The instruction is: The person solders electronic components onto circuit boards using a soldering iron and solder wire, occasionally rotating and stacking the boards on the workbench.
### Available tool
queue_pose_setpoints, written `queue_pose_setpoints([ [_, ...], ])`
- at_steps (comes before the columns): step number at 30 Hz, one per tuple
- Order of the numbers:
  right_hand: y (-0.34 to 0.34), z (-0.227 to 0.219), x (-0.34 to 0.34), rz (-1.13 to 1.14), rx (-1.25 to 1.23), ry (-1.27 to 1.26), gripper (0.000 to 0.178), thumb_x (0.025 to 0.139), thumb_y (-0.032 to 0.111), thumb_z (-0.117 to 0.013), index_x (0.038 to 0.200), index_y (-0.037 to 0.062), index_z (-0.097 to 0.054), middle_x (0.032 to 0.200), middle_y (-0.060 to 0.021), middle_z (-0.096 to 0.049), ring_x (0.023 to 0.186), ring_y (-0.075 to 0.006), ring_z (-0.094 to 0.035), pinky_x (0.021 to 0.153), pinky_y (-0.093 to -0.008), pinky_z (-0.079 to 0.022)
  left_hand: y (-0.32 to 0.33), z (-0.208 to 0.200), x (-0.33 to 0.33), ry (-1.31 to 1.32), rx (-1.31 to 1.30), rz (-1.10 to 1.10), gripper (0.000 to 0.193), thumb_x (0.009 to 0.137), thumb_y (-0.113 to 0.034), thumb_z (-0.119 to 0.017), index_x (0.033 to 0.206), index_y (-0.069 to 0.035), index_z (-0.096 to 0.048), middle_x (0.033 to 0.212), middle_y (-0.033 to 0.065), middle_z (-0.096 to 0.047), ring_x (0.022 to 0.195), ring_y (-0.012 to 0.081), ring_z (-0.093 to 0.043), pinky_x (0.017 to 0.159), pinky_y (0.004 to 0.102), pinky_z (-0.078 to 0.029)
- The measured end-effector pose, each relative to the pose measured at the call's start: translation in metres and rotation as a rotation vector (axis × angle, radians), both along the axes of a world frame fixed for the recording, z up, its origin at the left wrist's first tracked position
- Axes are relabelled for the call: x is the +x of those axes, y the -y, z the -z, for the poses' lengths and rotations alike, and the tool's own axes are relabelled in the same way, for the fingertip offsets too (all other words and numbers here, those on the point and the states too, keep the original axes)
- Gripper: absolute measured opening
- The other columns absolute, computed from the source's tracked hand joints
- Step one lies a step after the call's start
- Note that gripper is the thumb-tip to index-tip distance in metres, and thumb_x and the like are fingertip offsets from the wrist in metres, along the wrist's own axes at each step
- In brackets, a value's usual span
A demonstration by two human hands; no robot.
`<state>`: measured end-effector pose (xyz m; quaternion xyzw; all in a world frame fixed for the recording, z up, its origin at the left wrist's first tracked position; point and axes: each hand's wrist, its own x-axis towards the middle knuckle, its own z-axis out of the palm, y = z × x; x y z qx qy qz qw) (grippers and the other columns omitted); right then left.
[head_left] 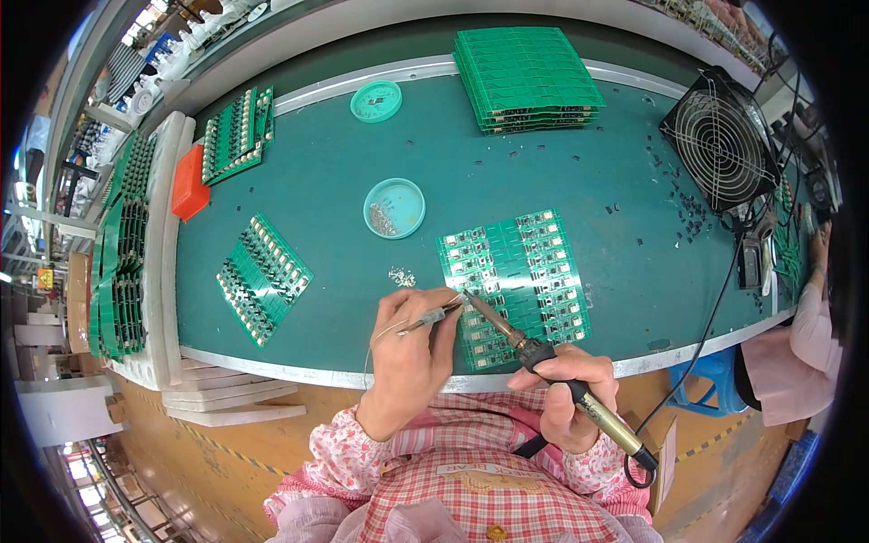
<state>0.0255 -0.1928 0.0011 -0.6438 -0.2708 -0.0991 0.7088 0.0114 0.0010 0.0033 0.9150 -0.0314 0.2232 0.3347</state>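
Note:
My left hand (407, 357) is closed on a slim pair of tweezers (429, 319) with a pale wrapped middle, its tip at the left part of a green circuit board panel (516, 262). A thin wire, seemingly solder, loops down beside that hand. In my right hand (579, 389) is a soldering iron (593, 409) with a black and gold handle. Its tip meets the tweezers' end over the panel; whether they touch is too small to tell. Rows of small white and black parts sit on the panel. Loose pale components (402, 277) lie just beyond my left hand.
Two turquoise dishes (369, 210) stand on the green table. Behind is a stack of green boards (529, 77); a black fan (721, 140) is at right, near scattered black chips. Another populated panel (262, 279), a red box (189, 184) and racked boards (122, 262) are left. A person sits far right.

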Motion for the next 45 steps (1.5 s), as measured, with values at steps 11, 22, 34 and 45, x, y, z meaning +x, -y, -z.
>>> queue_pose_setpoints([
  [11, 0.006, 0.003, -0.007, 0.102, -0.131, -0.231, 0.01, 0.095, 0.008, -0.062, 0.101, 0.0007, -0.061, 0.071, -0.0088, -0.071, 0.064, -0.0174, -0.071, 0.06, -0.0299, -0.055, 0.001, 0.001, -0.001, -0.022, -0.022, -0.003, 0.022, 0.082, 0.004, -0.07, 0.102, -0.006, -0.066, 0.1, 0.0063, -0.072, 0.091, 0.0302, -0.064, 0.083, 0.0384, -0.049],
  [22, 0.002, -0.007, 0.003, 0.048, -0.334, -0.225, 0.009, 0.094, 0.008, -0.065, 0.101, 0.002, -0.062, 0.073, -0.0063, -0.073, 0.065, -0.0156, -0.072, 0.06, -0.0276, -0.055, 0.0, 0.0, -0.001, -0.038, -0.027, -0.01, 0.022, 0.083, 0.003, -0.07, 0.102, -0.006, -0.068, 0.101, 0.006, -0.072, 0.093, 0.0311, -0.063, 0.083, 0.0387, -0.049],
  [34, 0.002, -0.005, 0.015, -0.026, -0.383, 0.114, 0.015, 0.08, 0.002, -0.072, 0.094, 0.0035, -0.069, 0.076, -0.008, -0.07, 0.056, -0.0186, -0.063, 0.051, -0.0301, -0.05, 0.0, 0.001, -0.002, -0.033, -0.022, -0.006, 0.022, 0.082, 0.003, -0.07, 0.102, -0.006, -0.068, 0.102, 0.0058, -0.072, 0.093, 0.0316, -0.063, 0.085, 0.0391, -0.049],
  [45, 0.01, -0.002, 0.008, 0.058, -0.281, 0.054, 0.01, 0.088, 0.008, -0.068, 0.095, 0.0017, -0.066, 0.068, -0.0074, -0.069, 0.056, -0.0189, -0.066, 0.052, -0.0311, -0.052, 0.001, -0.001, 0.0, -0.018, -0.012, -0.008, 0.02, 0.082, 0.003, -0.071, 0.1, -0.006, -0.069, 0.1, 0.0057, -0.072, 0.091, 0.0307, -0.064, 0.083, 0.0388, -0.049],
])
